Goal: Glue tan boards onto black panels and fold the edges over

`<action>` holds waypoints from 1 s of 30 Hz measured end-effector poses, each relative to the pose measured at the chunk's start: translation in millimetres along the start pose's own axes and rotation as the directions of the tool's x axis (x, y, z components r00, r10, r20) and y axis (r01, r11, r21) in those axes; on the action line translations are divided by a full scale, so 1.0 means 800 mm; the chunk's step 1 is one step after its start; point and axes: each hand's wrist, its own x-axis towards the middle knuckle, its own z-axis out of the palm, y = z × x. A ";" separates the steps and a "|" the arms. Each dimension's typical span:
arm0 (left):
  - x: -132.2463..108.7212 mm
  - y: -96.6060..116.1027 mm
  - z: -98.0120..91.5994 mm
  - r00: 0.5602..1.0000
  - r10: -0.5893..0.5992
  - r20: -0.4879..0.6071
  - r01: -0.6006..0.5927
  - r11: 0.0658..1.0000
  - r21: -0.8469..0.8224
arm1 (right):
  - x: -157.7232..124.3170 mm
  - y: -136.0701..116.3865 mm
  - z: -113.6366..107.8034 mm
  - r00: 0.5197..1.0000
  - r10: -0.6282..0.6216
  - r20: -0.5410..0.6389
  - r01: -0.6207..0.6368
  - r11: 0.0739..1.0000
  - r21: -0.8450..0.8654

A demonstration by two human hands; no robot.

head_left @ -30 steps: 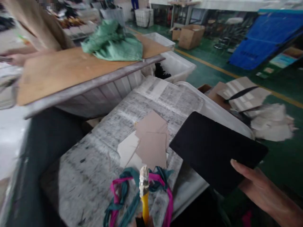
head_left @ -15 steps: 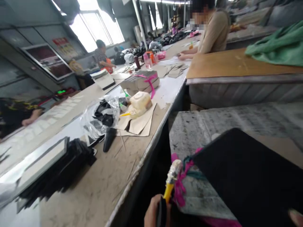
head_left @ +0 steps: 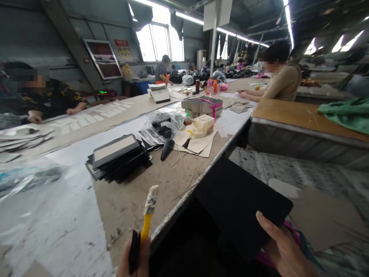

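My left hand (head_left: 133, 257) is closed around a glue brush at the bottom of the view. The brush (head_left: 147, 225) has a yellow handle, and its bristles are caked with whitish stuff. A dark piece I cannot identify sticks up beside the handle in the same grip. My right hand (head_left: 284, 244) pinches a flat black panel (head_left: 239, 196), thumb on top and fingers underneath. The panel hangs past the table edge, tilted. Nearer the table's middle lies a stack of black-edged boards (head_left: 117, 154).
On the long table (head_left: 144, 207) are a clear plastic bag (head_left: 161, 123), a black cone-shaped object (head_left: 167, 149), a stained plastic container (head_left: 203, 125) and a bundle tied with pink strips (head_left: 201, 107). Co-workers sit or stand at left, behind and right. Grey card (head_left: 325, 215) lies at right.
The view has swung rightward and up. My left hand with the brush now appears over the table edge. The black panel has shifted left, and more of my right hand shows.
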 end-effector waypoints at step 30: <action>0.041 -0.113 -0.145 0.904 -0.053 -0.424 0.261 0.854 0.450 | -0.014 0.005 0.102 -0.390 -0.334 0.858 0.766 -0.635 0.101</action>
